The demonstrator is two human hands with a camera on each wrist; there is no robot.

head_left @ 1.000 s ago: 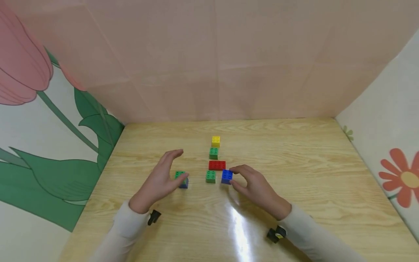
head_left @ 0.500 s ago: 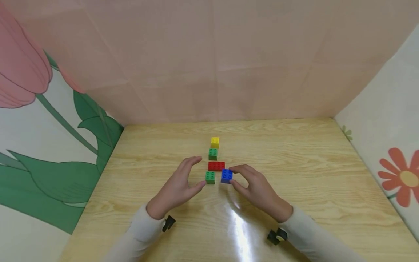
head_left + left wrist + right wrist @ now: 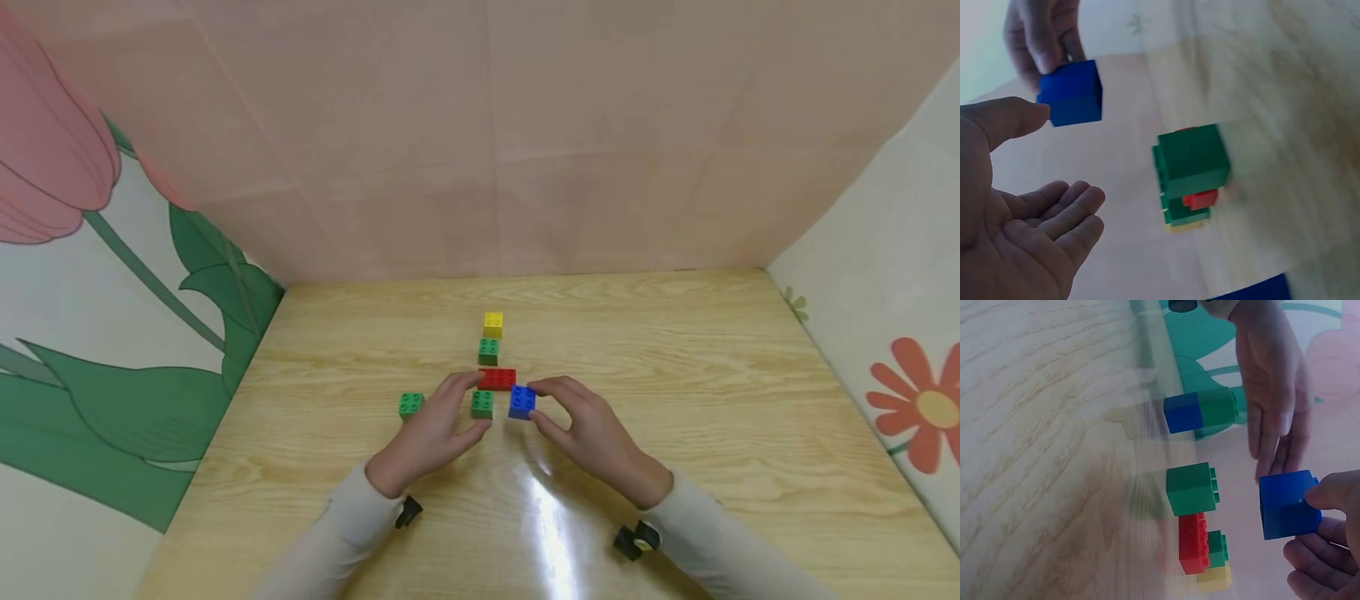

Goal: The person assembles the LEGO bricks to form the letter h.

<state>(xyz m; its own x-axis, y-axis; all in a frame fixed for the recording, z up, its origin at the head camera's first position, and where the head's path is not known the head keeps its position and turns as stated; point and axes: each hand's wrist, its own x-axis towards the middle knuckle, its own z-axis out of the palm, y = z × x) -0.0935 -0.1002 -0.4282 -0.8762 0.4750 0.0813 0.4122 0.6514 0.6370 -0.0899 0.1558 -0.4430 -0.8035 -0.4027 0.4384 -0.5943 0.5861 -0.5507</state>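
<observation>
My right hand (image 3: 600,437) pinches a blue toy brick (image 3: 522,403) between thumb and fingers. In the right wrist view the blue brick (image 3: 1288,505) is held up off the table. My left hand (image 3: 431,433), thumb and fingers spread apart, hovers by a green brick (image 3: 482,405) and holds nothing. That green brick stands just left of the blue one. Behind it lies a longer red brick (image 3: 498,380). To the left stands another green brick (image 3: 411,405) stacked on a blue brick (image 3: 1183,413), partly hidden behind my left hand in the head view.
Farther back, a green brick (image 3: 488,352) and a yellow brick (image 3: 492,325) stand in line behind the red one. The wooden table (image 3: 675,350) meets a pink backdrop at its far edge and patterned walls at both sides.
My left hand has moved right, from the green-and-blue stack toward the middle green brick, so the stack shows again. My right hand keeps hold of the blue brick nearly in place.
</observation>
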